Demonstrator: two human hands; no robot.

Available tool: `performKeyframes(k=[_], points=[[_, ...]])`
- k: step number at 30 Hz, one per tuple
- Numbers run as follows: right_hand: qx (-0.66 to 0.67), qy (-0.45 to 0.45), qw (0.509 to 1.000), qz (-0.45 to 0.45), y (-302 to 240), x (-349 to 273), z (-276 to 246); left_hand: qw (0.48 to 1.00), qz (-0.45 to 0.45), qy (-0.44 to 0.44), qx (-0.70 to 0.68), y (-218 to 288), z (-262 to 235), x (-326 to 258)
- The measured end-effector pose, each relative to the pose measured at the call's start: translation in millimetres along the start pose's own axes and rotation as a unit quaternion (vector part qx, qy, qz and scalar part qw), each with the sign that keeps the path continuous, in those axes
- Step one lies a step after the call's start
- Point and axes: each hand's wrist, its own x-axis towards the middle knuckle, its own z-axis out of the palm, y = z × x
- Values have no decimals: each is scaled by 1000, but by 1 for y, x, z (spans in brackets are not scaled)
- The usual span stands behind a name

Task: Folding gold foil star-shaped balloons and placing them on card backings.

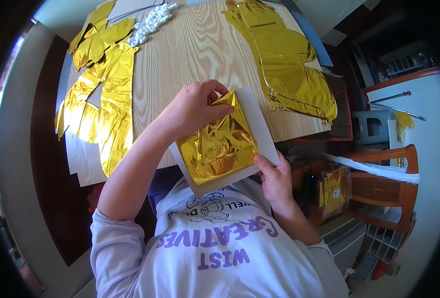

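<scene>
A folded gold foil balloon (219,144) lies flat on a white card (254,111), held tilted in front of my chest by the table's near edge. My right hand (275,181) grips the lower right edge of the card, its thumb on top by the foil's corner and its fingers mostly hidden beneath. From the upper left, my left hand (197,107) reaches over the foil. Its thumb and curled fingers pinch the foil's top edge, where a fold stands up slightly. The fingertips are partly hidden.
Flat gold foil balloons (115,99) lie along the left of the wood-grain table (190,49), beside a bundle of white cord (153,22). Another large gold foil balloon (284,59) covers the right side. A wooden chair (378,191) stands at right, with a bagged gold packet (334,191) near it.
</scene>
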Motion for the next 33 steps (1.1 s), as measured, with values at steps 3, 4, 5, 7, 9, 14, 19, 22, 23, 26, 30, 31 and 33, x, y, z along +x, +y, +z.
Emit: performKeyframes(k=[3,4,5,7,9,14,19,22,23,26,30,31,33], points=[[19,0,1000,-5,0,1,-1,995,-42,-57,-76,-1,-6,9],[24,1,1000,-6,1,2,-2,990,-60,-75,-105,-1,-9,11],[22,1,1000,-7,2,2,-3,985,-73,-75,-138,-2,-7,12],[17,1,1000,-10,3,2,-3,980,-112,-101,-126,-1,-11,11],[25,0,1000,-10,2,3,-1,975,-140,-120,-127,-1,-14,11],[23,-5,1000,-11,-3,5,1,963,-171,-141,-151,0,-19,12],[20,-4,1000,-11,-4,5,2,956,-198,-157,-150,-3,-20,13],[37,3,999,-11,-2,5,4,954,-229,-127,-149,4,-18,11],[43,6,999,-14,-1,5,4,953,-237,-114,-152,6,-17,10],[54,14,998,-19,-1,2,3,948,-227,-116,-188,6,-15,11],[57,21,998,-15,-10,-2,3,919,-254,-138,-268,6,-15,16],[60,22,998,-12,-10,0,2,930,-260,-144,-215,5,-17,20],[82,32,996,4,-1,10,2,948,-255,-176,-78,4,-19,31]])
